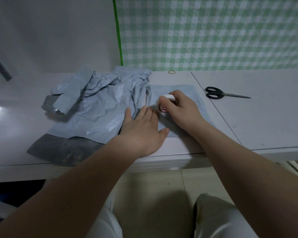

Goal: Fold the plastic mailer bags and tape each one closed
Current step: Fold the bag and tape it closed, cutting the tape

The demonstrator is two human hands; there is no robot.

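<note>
Lower frame: both forearms reach up from the bottom edge over the white table [264, 117]. Centre: left hand [143, 131] lies palm-down, fingers spread wide and flat, on the near edge of the folded mailer bag [184, 93], probably to pin the fold so it does not spring open while tape goes on. Just right of it, right hand [180, 109] is curled around the tape roll [165, 102], fingers narrow and wrapped over its rim, the roll standing on edge and touching the folded bag near the left fingertips (whether a free tape end is already stuck down cannot be told). Judgement: taping step for this bag is in hand, not finished. Left of centre: crumpled pile of grey mailer bags [96, 103], unfolded, overlapping the folded one's left edge. Right, mid-frame: black scissors [220, 95] lie apart from the work, within reach for cutting. Farther back: a rubber band [171, 72] at the table's far edge, below the green checked cloth [213, 31].
</note>
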